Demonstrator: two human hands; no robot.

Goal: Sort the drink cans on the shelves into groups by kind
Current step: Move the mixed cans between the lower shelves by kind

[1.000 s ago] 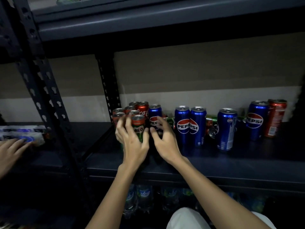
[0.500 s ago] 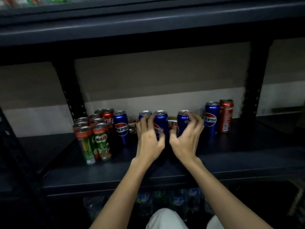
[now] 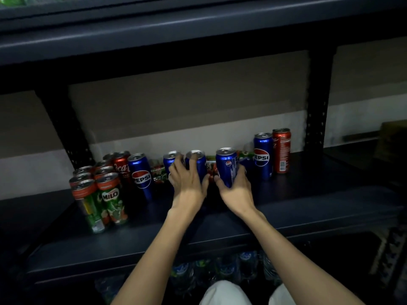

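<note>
On the shelf (image 3: 286,201), green cans (image 3: 105,199) are grouped at left. Blue cans (image 3: 142,175) remain scattered; two are held by the left hand (image 3: 187,183), one by the right hand (image 3: 236,190).

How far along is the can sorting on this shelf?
Done: Milo cans stand clustered at the shelf's left end. In hand: left hand grips two Pepsi cans; right hand holds a third. Left: lone Pepsis, Coca-Cola cans at both ends, cans lying behind.
</note>
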